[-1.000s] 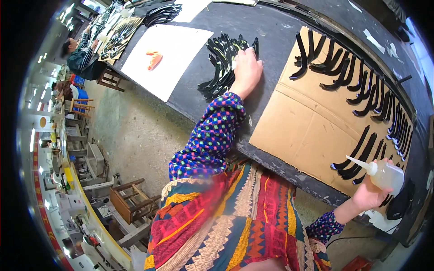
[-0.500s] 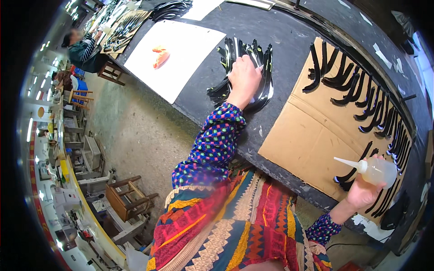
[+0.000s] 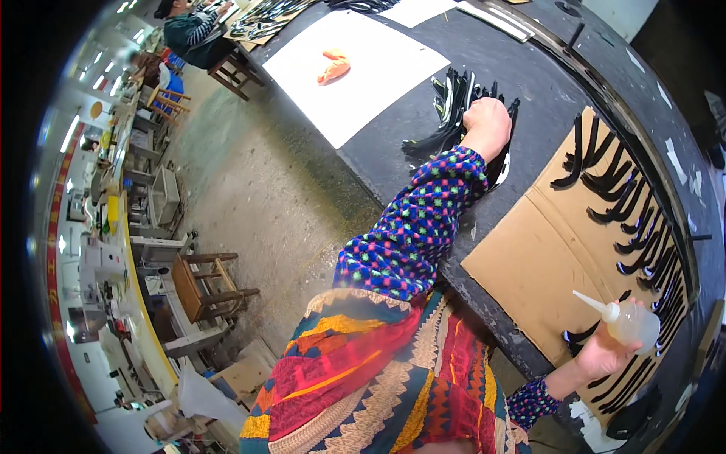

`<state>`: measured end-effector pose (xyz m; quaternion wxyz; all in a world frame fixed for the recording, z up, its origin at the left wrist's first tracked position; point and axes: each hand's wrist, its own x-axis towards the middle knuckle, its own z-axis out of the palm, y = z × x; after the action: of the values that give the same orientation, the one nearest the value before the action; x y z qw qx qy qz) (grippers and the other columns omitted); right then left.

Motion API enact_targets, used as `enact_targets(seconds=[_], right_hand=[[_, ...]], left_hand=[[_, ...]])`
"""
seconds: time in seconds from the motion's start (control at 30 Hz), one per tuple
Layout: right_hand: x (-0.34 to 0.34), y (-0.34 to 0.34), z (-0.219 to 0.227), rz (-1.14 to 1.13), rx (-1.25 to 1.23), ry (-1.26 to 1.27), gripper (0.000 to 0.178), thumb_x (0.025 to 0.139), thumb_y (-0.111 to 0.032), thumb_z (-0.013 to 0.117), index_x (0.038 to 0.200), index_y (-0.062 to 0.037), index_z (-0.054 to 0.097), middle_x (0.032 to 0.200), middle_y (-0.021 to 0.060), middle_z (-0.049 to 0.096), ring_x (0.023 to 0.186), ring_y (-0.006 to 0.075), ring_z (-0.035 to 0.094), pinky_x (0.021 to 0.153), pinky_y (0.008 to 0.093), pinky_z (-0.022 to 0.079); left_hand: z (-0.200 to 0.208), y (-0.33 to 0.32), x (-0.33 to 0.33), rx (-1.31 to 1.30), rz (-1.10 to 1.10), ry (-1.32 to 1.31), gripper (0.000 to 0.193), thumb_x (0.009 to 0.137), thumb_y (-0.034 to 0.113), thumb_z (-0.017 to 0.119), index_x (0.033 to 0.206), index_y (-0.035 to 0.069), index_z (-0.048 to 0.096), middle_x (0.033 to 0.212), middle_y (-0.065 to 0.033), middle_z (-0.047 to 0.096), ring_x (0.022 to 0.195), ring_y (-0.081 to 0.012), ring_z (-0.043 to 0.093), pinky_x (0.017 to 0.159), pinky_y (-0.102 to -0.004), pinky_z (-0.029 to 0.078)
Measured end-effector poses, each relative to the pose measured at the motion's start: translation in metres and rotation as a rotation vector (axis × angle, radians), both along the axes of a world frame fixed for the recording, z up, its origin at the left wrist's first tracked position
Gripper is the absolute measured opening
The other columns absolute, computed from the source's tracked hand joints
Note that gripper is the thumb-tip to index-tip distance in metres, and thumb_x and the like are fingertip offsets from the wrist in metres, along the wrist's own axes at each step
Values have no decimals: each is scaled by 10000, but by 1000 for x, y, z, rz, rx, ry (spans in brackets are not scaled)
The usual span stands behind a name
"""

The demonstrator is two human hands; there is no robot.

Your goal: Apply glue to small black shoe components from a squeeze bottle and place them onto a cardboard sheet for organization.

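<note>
A pile of curved black strips, some edged with white or yellow-green, lies on the dark table. My left hand is closed over the right side of that pile, fingers bent down among the strips and partly hidden by the back of the hand. In my right hand is a translucent squeeze bottle with a long thin nozzle pointing up and left. The bottle is held over the near right part of a cardboard sheet, where more curved black strips lie in rows.
A white sheet with a crumpled orange piece on it lies left of the pile. Beyond, a person sits at the table. A wooden stool stands on the floor at left. A metal rod rises from the far edge.
The whole view has swung, so the table appears farther right. My left hand has shifted from the pile's middle toward its right side. The bottle stays in my right hand.
</note>
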<state>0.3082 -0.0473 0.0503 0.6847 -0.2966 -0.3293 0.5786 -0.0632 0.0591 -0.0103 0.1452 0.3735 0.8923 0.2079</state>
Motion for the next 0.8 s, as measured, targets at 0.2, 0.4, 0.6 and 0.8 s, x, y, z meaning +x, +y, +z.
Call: enact_targets(seconds=[0.2, 0.4, 0.6, 0.8], right_hand=[[12, -1, 2, 58, 25, 71, 722, 761, -311, 629, 1287, 8, 251, 1294, 124, 356, 1214, 259, 328, 1019, 430, 267], [12, -4, 4, 55, 24, 100, 706, 771, -298, 616, 1303, -14, 248, 1318, 129, 336, 1232, 272, 307, 1031, 449, 236], [2, -2, 19, 70, 63, 95, 718, 756, -321, 630, 1299, -28, 263, 1313, 119, 339, 1226, 274, 313, 1016, 458, 256], [-23, 5, 27, 159, 110, 67, 751, 731, -341, 659, 1284, -15, 269, 1284, 120, 351, 1207, 274, 331, 994, 459, 289]], left_hand=[[-28, -33, -1, 646, -283, 147, 163, 742, 95, 531, 715, -49, 458, 709, -232, 537, 760, -381, 551, 645, -420, 445], [-2, -38, 19, 880, -319, -780, 238, 636, 34, 658, 787, 9, 476, 695, -69, 538, 671, -135, 535, 607, -254, 435], [27, -63, 46, 747, -454, -1352, 373, 714, 45, 682, 1022, 10, 475, 716, 16, 523, 637, -59, 488, 588, -186, 411], [2, -94, 95, 560, -796, -900, 142, 807, 164, 594, 842, 27, 579, 628, -13, 523, 587, -67, 478, 538, -230, 399]])
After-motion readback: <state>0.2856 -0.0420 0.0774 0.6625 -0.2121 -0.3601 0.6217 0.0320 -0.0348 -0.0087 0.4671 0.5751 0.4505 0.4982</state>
